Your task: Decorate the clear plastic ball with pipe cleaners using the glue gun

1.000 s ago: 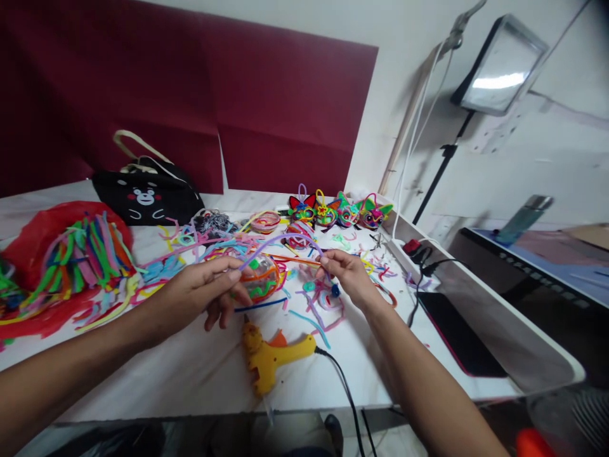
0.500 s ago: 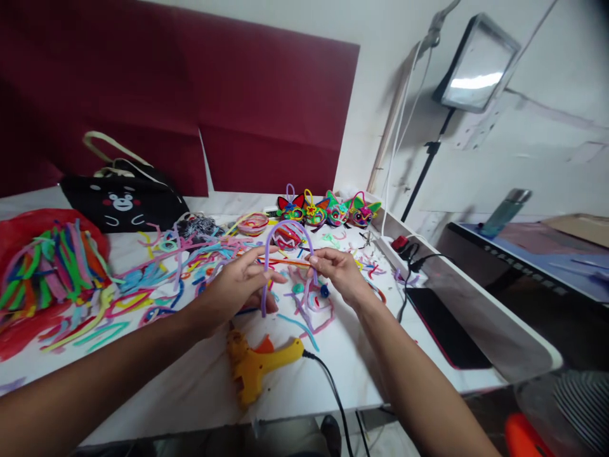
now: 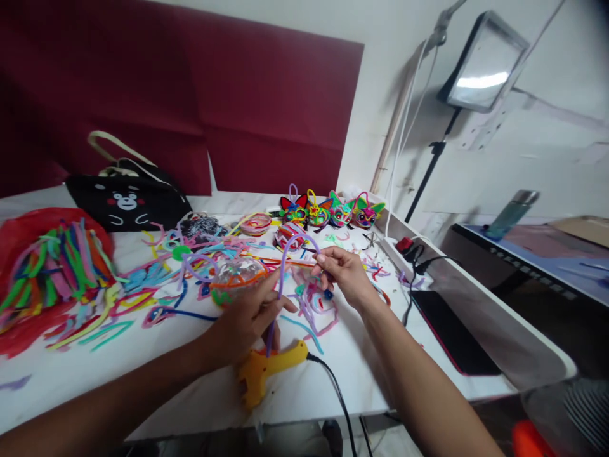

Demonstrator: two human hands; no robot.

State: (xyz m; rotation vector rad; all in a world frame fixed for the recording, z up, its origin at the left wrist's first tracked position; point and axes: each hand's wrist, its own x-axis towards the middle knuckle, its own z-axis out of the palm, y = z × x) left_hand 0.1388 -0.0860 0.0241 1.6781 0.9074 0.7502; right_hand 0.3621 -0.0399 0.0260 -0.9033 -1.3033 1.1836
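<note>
A purple pipe cleaner (image 3: 284,263) is bent into an arch between my two hands. My left hand (image 3: 250,320) closes its fingers on the long side, whose tail hangs down in front of the glue gun. At the other end, my right hand (image 3: 343,273) pinches the tip between thumb and fingers. Below my left hand lies a yellow glue gun (image 3: 271,368), its nozzle hidden. Behind that hand sits a clear ball (image 3: 233,270) with orange and green strips around it. Under my right hand are curled purple and pink pipe cleaners (image 3: 311,311).
Loose pipe cleaners (image 3: 152,273) cover the table's left, beside a red bag (image 3: 28,339) full of them. Several colourful animal masks (image 3: 340,212) stand at the back. A phone (image 3: 454,330) lies right, near a power strip (image 3: 404,254). The glue gun's cord (image 3: 335,384) runs off the front edge.
My left hand has moved down and towards me along the pipe cleaner, drawing its tail lower. The clear ball behind it now shows. My right hand keeps its pinch.
</note>
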